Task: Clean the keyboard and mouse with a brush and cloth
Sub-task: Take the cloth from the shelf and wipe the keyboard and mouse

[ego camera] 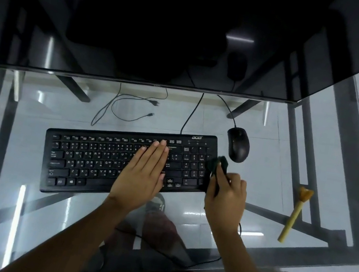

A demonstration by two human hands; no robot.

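A black keyboard (97,159) lies on the glass desk (34,110). My left hand (143,172) presses flat on its right-centre keys, fingers straight. My right hand (226,197) grips a dark cloth (217,166) against the keyboard's right edge, over the number pad. A black wired mouse (238,143) sits just beyond the keyboard's right corner, close to the cloth. A brush (295,214) with a pale wooden handle and tan bristles lies on the glass to the right, apart from both hands.
A dark monitor (169,26) stands behind the keyboard and fills the top of the view. Loose cables (128,107) show through the glass on the floor. The desk's metal frame (336,163) runs along the right. My legs show under the glass.
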